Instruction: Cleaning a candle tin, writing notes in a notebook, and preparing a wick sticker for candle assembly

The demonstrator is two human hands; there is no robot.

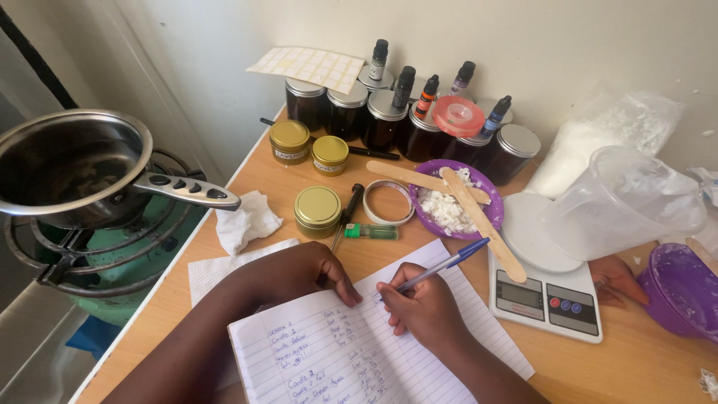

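Observation:
My right hand grips a blue ballpoint pen with its tip on the right page of an open lined notebook near the table's front edge. My left hand lies flat on the notebook's top left corner, fingers spread, holding it down. Both pages carry handwritten lines.
Past the notebook stand a green lighter, gold-lidded tins, a tape roll, a purple bowl of white wax flakes with two wooden sticks, a digital scale bearing a tipped plastic jug, dark jars, dropper bottles. A saucepan sits on a burner, left.

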